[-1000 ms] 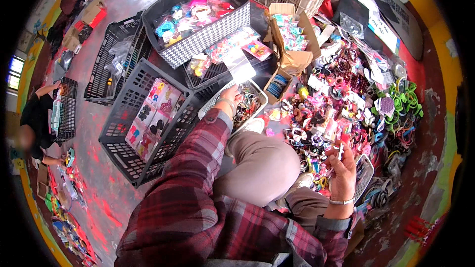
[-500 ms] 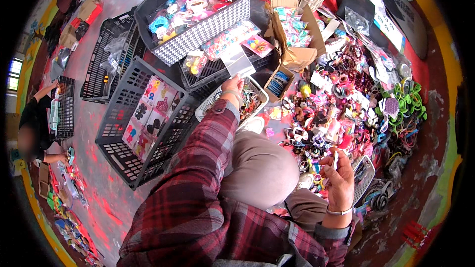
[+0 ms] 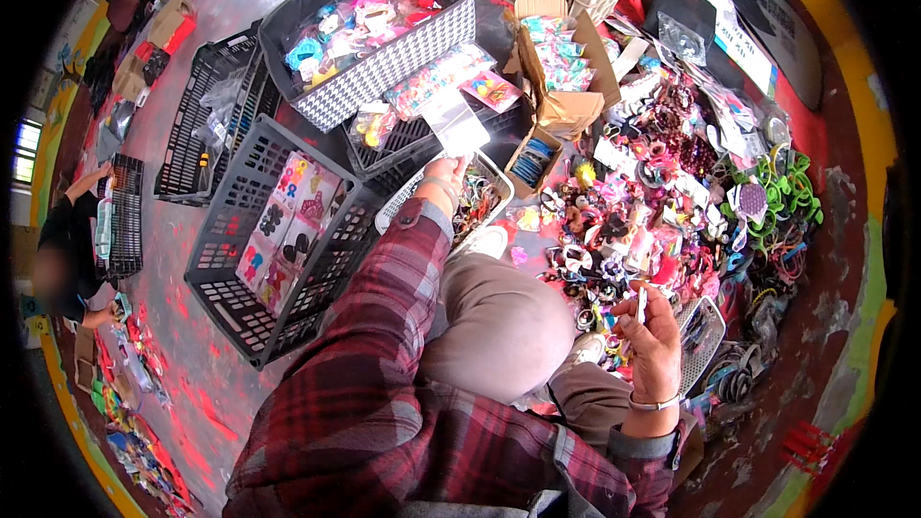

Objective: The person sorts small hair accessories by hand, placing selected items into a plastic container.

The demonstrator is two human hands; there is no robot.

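Observation:
My left hand (image 3: 443, 177) reaches forward over a white basket (image 3: 506, 194) of small mixed items. Its fingers are closed on the near edge of a clear, pale plastic bag (image 3: 455, 123), which looks flat. On the right, my right hand (image 3: 654, 345) is raised beside the heap of hair accessories (image 3: 624, 230). Between its thumb and fingers is a small, narrow white piece (image 3: 642, 305), too small to name. Beyond the bag, packaged pieces (image 3: 436, 80) lie on a black crate, next to a houndstooth-patterned bin (image 3: 384, 62) full of bagged accessories.
A grey crate (image 3: 225, 249) with carded hair bows stands left of my arm. An open cardboard box (image 3: 585, 101) of packets and a small box of blue bands (image 3: 535, 161) stand ahead. Another white basket (image 3: 703, 345) is by my right hand. A person (image 3: 67, 249) works far left.
The view has shifted slightly. My left hand still holds the clear bag and my right hand the small white piece, with its fingers turned a little.

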